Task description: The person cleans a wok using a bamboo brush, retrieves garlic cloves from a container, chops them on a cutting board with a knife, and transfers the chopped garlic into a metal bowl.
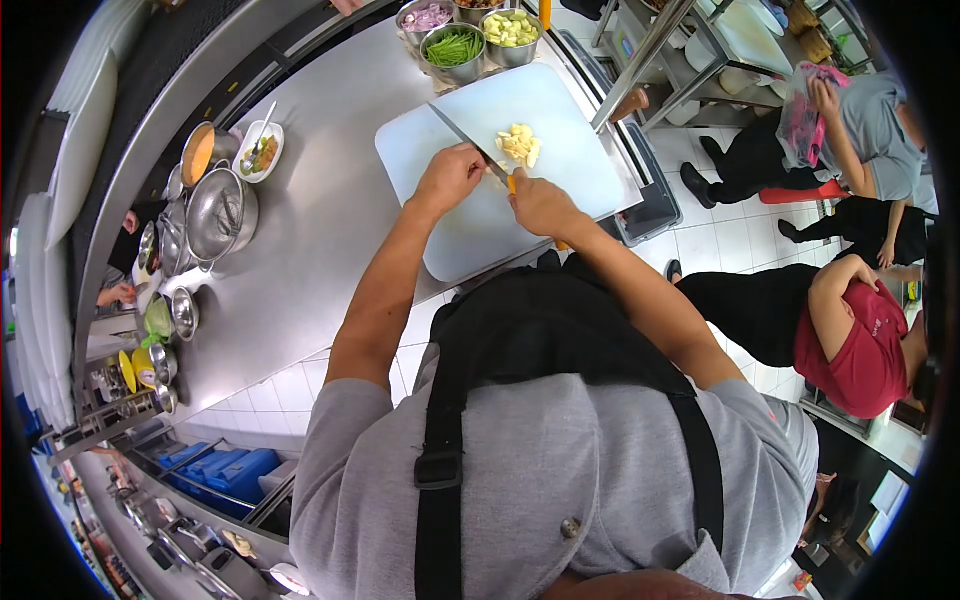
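Note:
On the white cutting board (440, 250), my right hand (543, 207) is closed around the orange handle of a knife (463, 133), whose blade points up and to the left. Close to the blade's left side is my left hand (453, 175), its fingers pressed together by a small pale piece; what they grip is too small to make out. A pile of pale yellow chopped pieces (519, 146) lies on the board to the right of the blade.
Metal bowls of chopped green vegetable (453, 48), pale green cubes (511, 30) and pinkish pieces (426, 16) stand beyond the board. At left are a white dish (259, 152), a pot (205, 150) and a colander (221, 215). Several people stand at right.

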A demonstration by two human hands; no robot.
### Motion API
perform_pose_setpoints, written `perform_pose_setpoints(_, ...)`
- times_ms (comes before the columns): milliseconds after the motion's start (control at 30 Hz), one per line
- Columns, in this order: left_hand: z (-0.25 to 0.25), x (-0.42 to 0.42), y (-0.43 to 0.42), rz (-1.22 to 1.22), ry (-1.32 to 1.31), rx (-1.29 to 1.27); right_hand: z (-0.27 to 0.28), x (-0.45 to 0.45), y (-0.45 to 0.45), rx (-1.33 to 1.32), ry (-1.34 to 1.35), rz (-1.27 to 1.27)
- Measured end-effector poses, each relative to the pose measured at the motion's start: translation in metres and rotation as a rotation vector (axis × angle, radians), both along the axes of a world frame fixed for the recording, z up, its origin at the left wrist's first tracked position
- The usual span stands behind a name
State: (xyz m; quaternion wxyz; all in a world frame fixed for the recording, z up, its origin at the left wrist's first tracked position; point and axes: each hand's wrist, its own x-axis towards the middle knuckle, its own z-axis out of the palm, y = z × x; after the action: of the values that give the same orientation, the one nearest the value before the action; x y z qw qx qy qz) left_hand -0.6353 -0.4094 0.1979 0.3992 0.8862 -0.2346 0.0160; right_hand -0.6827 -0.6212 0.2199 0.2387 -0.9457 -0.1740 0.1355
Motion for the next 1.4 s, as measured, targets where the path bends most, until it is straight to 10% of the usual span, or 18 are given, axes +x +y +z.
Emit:
perform_pose_setpoints(633, -0.004, -0.008, 0.0, 0.024, -0.051, -0.066, 0.018, 0.005, 0.003, -0.018, 0.058, 0.051)
perform_pose_setpoints(733, -0.008, -0.007, 0.001, 0.02, -0.069, -0.051, 0.083, 0.002, 0.005, 0.005, 0.411, -0.05)
perform_pose_setpoints(867, -0.007, -0.007, 0.002, 0.008, -0.103, -0.068, -0.047, 0.005, 0.006, 0.032, -0.338, 0.027)
perform_pose_setpoints(1067, -0.011, -0.005, 0.004, 0.014, -0.071, 0.014, 0.072, 0.005, 0.009, 0.027, 0.331, -0.036)
perform_pose_setpoints(1400, -0.006, -0.007, 0.004, -0.001, -0.116, -0.03, 0.029, 0.003, 0.01, 0.035, 0.163, -0.031)
